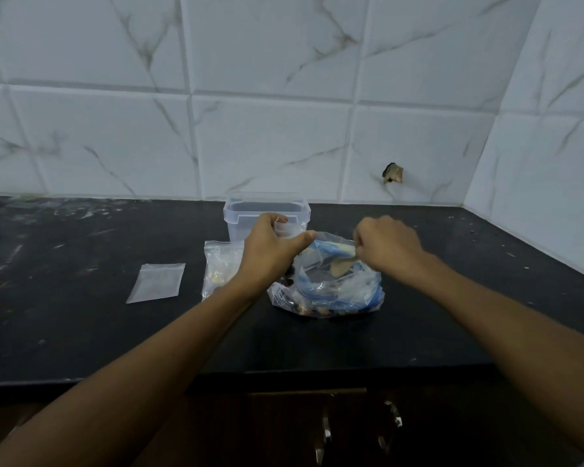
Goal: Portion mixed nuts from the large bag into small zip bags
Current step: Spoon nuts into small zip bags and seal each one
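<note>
White marble-look tiles fill the upper half of the frame, and below them runs a black countertop, scuffed with pale marks at the left. Left of centre on it lies an empty small zip bag, flat. Just right of that sits a filled small zip bag, partly behind the left forearm. A clear plastic container stands at the back, by the wall. At centre, the left hand has its fingers curled, thumb pinching the rim of the large bag, which stands open on the counter with nuts showing at the bottom. The right hand is closed on the bag's opposite rim. Cabinet handles show at the lower edge.
</note>
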